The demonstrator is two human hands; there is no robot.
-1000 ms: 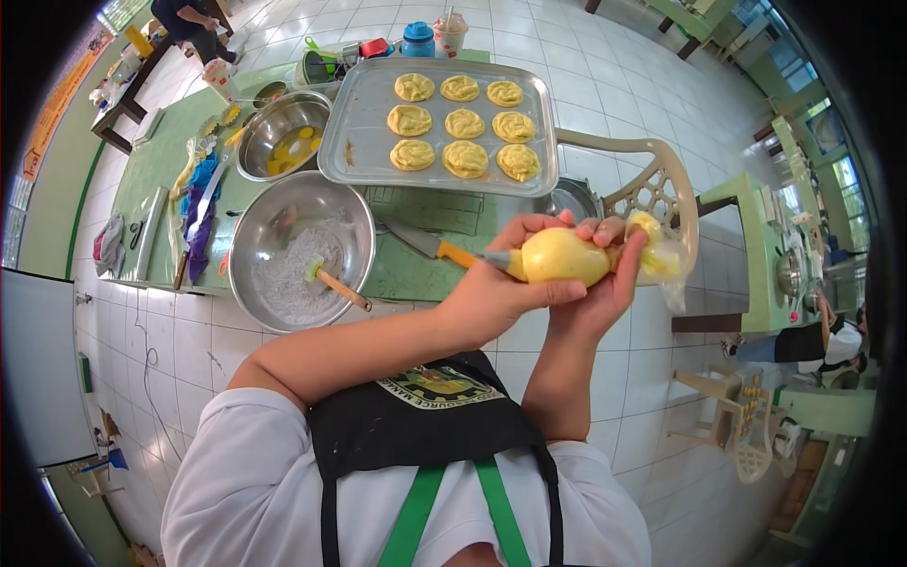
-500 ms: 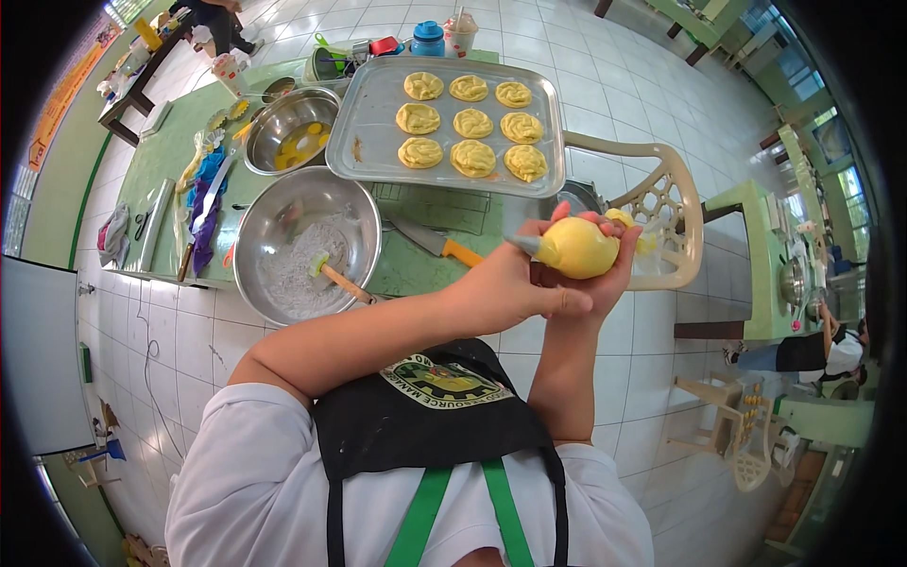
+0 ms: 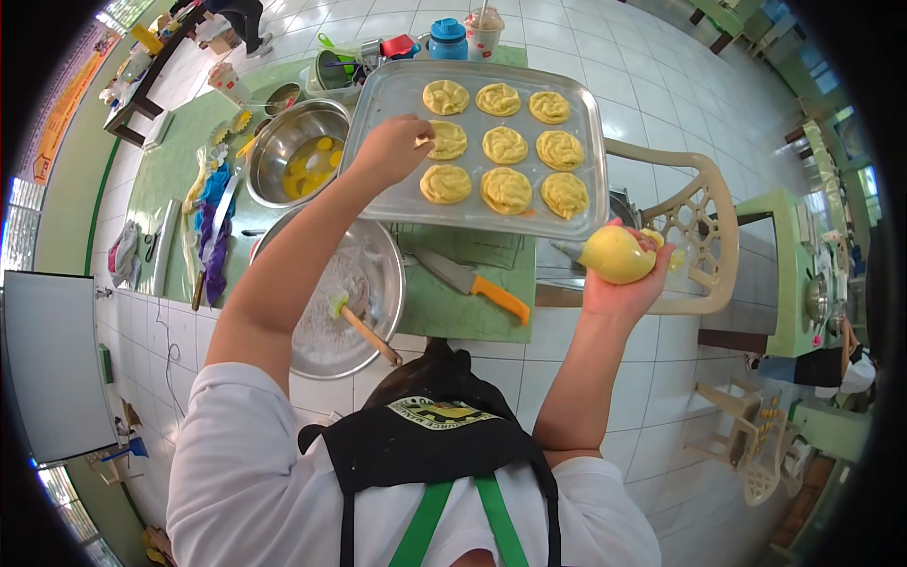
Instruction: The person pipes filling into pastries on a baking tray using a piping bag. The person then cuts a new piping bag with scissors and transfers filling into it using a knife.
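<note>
A yellow piping bag (image 3: 612,255) is held in the right grip (image 3: 631,289) at four o'clock from the metal tray (image 3: 389,99). The left grip (image 3: 395,151) is held over the tray's nine o'clock side, beside a yellow mound (image 3: 450,141). White powder (image 3: 323,326) is held in a steel bowl (image 3: 385,265) at seven o'clock; a knife (image 3: 472,283) is laid on the worktop (image 3: 449,321) at six.

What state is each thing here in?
Piping bag: filled, held
Right grip: closed around piping bag
Tray: bearing nine mounds
Left grip: curled at a mound, contact unclear
Knife: lying flat, unheld
Egg bowl: uncovered, yolks inside
Powder bowl: spatula resting inside
Bottle: upright, capped
</note>
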